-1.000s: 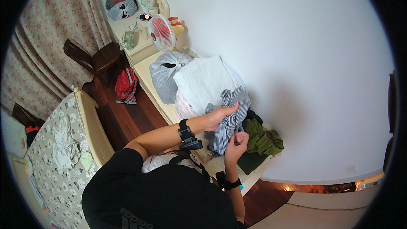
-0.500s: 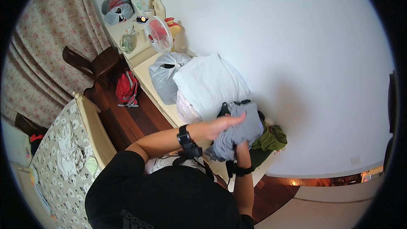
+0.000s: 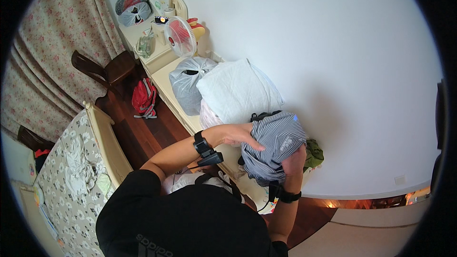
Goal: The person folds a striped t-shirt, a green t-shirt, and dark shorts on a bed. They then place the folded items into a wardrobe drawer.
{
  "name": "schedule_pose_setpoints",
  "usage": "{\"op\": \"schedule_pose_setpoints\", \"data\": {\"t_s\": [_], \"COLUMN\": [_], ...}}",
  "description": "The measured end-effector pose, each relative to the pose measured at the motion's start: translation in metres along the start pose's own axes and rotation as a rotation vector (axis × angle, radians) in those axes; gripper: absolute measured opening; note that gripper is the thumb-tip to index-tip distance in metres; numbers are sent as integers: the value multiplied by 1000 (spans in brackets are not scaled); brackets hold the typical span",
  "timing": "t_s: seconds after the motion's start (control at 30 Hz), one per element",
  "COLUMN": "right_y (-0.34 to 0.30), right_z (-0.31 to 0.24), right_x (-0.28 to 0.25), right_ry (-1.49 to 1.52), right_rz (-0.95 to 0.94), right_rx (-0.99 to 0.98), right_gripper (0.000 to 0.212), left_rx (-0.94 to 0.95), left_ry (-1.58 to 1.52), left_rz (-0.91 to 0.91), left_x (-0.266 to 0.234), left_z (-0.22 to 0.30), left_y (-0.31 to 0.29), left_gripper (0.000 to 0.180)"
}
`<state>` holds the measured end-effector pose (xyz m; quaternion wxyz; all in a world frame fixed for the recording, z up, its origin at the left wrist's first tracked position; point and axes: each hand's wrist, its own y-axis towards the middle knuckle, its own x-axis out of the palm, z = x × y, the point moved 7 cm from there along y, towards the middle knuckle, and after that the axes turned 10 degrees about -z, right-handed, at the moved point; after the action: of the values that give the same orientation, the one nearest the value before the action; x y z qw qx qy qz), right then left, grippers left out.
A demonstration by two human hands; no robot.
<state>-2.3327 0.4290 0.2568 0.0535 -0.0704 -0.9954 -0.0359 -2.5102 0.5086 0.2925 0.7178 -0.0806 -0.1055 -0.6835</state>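
Observation:
A grey-and-white striped garment, loosely bunched, hangs between my hands above the cream cabinet. My left hand has it by the left side, thumb over the cloth and the other fingers out of sight beneath. At the lower right edge my right hand is closed on the fabric, its fingertips partly covered. Behind the garment lies a pale folded quilt. An olive-green cloth shows just beyond my right hand. Dark straps encircle both my wrists.
Along the wall runs a low cream cabinet bearing a grey plastic bag. Past it are a red-and-white fan and more bags. A red backpack and a dark chair stand on the floor. At left is a bed.
The striped garment is spread wider and sits slightly higher. My right hand has moved right and up with it. My left hand has turned, and its fingers have gone under the cloth.

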Motion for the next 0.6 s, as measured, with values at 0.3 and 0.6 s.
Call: {"op": "schedule_pose_setpoints", "data": {"t_s": [0.3,0.6], "right_y": [-6,9], "right_z": [-6,9], "right_x": [21,9], "right_ry": [-282,705], "right_rz": [-178,124], "right_rx": [170,37], "right_gripper": [30,26], "left_rx": [197,-74], "left_ry": [-1026,-213], "left_rz": [188,244], "left_x": [-32,-19], "left_z": [-18,-7], "left_y": [5,-3], "left_gripper": [29,59]}}
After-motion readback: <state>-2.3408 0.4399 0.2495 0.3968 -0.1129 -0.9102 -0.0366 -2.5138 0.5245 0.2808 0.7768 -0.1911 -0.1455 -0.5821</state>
